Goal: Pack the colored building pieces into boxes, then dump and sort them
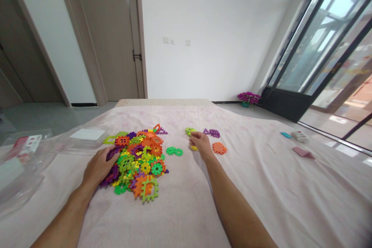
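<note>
A heap of colourful plastic building pieces [136,155], some gear-shaped and some window-like frames, lies on the pink cloth. My left hand [100,164] rests against the heap's left side, fingers apart over purple pieces [109,176]. To the right, my right hand [200,142] has its fingers pinched at the near edge of a lime-green piece [189,130]. Partly under that hand is a yellow piece [194,148]. Two joined green gear-like pieces [174,151] lie between the heap and my right hand. Beyond the right hand are purple pieces [214,133] and an orange round piece [219,148].
Clear plastic packaging [31,170] lies at the left, with a white card [86,134]. On the right of the cloth [261,201] are a blue item [286,135], a small white box [300,136], a pink folded piece [303,152] and a thin stick [271,148].
</note>
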Available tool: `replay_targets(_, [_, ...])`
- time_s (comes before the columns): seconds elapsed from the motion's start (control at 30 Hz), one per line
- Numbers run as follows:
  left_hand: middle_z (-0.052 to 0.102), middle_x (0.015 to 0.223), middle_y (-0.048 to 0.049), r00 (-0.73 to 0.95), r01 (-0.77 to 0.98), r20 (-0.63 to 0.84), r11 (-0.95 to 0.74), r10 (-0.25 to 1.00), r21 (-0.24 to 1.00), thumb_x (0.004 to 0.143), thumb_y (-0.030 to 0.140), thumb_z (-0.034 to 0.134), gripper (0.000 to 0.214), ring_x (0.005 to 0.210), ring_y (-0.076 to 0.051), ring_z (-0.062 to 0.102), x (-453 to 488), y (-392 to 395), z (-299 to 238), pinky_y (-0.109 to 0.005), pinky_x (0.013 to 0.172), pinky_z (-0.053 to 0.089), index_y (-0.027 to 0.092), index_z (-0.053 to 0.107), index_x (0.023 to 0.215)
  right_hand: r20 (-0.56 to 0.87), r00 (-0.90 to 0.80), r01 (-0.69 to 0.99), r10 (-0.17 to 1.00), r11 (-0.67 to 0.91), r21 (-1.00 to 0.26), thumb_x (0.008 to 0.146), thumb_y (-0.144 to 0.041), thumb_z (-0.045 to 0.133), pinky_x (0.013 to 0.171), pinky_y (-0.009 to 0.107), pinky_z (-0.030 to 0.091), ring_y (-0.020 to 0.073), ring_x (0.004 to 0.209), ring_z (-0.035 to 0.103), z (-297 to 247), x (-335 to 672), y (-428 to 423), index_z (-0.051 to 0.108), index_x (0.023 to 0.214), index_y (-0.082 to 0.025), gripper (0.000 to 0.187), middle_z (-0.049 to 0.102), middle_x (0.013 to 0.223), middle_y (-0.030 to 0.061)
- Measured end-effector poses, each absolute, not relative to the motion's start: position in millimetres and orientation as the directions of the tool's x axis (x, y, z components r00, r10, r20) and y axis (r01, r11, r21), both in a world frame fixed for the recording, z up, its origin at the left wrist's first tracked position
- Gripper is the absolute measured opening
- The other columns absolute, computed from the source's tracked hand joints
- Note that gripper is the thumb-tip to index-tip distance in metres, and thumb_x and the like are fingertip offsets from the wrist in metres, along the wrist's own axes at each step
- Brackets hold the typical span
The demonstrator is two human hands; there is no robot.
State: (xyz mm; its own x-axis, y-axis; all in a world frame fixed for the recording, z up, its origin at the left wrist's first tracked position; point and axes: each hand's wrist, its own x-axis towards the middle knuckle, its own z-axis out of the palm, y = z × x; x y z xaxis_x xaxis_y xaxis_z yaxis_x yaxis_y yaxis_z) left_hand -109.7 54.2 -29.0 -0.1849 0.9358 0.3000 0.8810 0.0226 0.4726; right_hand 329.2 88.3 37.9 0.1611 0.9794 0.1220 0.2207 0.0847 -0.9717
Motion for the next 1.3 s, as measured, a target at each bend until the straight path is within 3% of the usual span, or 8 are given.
replay_targets(0.1, [0.062,0.141,-0.0125,-0.182,0.882,0.303,0.019,0.936,0.472,0.093,0.060,0.044,0.060,0.131,-0.031,0.057,-110.0,55.2,-29.5,-0.045,0.113,0.042,0.019,0.062,0.134,0.103,0.089,0.145,0.991,0.090,-0.985,0.072,-0.033,0.072,0.058,0.023,0.051,0.0117,0.064,0.062,46.7,312.7,81.1,0.068,0.096,-0.016,0.029,0.066,0.075,0.0001])
replay_targets(0.2, [0.062,0.141,-0.0126,-0.176,0.884,0.305,0.014,0.936,0.468,0.093,0.059,0.044,0.059,0.131,-0.031,0.057,-109.6,55.3,-28.9,-0.045,0.113,0.042,0.019,0.061,0.134,0.065,-0.274,0.196,0.960,0.122,-0.973,0.069,-0.035,0.077,0.056,0.021,0.046,0.0098,0.060,0.058,53.7,294.7,68.1,0.072,0.094,-0.016,0.032,0.066,0.072,-0.0018])
replay_targets(0.3, [0.062,0.140,-0.0128,-0.180,0.881,0.306,0.014,0.935,0.474,0.093,0.058,0.045,0.058,0.130,-0.032,0.057,-108.4,54.3,-27.6,-0.046,0.113,0.043,0.020,0.062,0.133,-0.095,-0.636,0.309,0.766,0.140,-0.941,0.067,-0.039,0.084,0.060,0.021,0.045,0.0105,0.064,0.060,57.4,274.3,51.9,0.074,0.097,-0.018,0.038,0.069,0.074,-0.0023])
replay_targets(0.4, [0.062,0.140,-0.0132,-0.192,0.877,0.301,0.026,0.934,0.479,0.092,0.058,0.045,0.058,0.129,-0.032,0.058,-107.2,53.3,-26.5,-0.047,0.113,0.043,0.020,0.063,0.132,-0.188,-0.743,0.448,0.642,0.268,-0.853,0.062,-0.041,0.090,0.064,0.020,0.043,0.0119,0.073,0.062,61.2,252.2,36.2,0.076,0.099,-0.022,0.044,0.069,0.080,-0.0037])
replay_targets(0.57, [0.063,0.140,-0.0131,-0.183,0.881,0.306,0.018,0.934,0.472,0.092,0.058,0.044,0.060,0.130,-0.032,0.058,-107.1,52.9,-25.9,-0.045,0.112,0.044,0.019,0.063,0.133,-0.101,-0.764,0.570,0.637,0.595,-0.566,0.063,-0.039,0.092,0.065,0.020,0.037,0.0147,0.083,0.058,65.3,225.8,17.2,0.075,0.105,-0.022,0.049,0.069,0.096,-0.0010])
replay_targets(0.7, [0.062,0.139,-0.0139,-0.187,0.882,0.294,0.028,0.937,0.470,0.092,0.058,0.044,0.060,0.130,-0.032,0.058,-107.4,53.1,-25.4,-0.046,0.113,0.043,0.018,0.062,0.133,-0.064,-0.721,0.629,0.690,0.614,-0.476,0.069,-0.033,0.089,0.062,0.021,0.033,0.0134,0.080,0.055,64.9,219.8,10.8,0.073,0.096,-0.020,0.034,0.067,0.093,-0.0008])
replay_targets(1.0, [0.063,0.139,-0.0140,-0.185,0.887,0.300,0.027,0.936,0.462,0.092,0.059,0.044,0.061,0.129,-0.033,0.059,-109.1,54.5,-27.4,-0.047,0.111,0.044,0.019,0.063,0.132,-0.067,-0.648,0.616,0.759,0.470,-0.632,0.070,-0.017,0.076,0.056,0.020,0.032,0.0084,0.063,0.052,73.3,228.9,14.7,0.069,0.084,-0.019,0.016,0.061,0.070,-0.0067])
replay_targets(1.3, [0.063,0.139,-0.0140,-0.185,0.881,0.306,0.019,0.934,0.474,0.092,0.060,0.044,0.061,0.130,-0.032,0.058,-108.1,54.1,-27.3,-0.046,0.112,0.043,0.018,0.063,0.132,-0.054,-0.181,0.319,0.982,0.006,-0.948,0.078,-0.023,0.066,0.049,0.020,0.048,0.0103,0.049,0.057,56.6,290.2,65.0,0.057,0.070,-0.018,0.013,0.058,0.054,-0.0038])
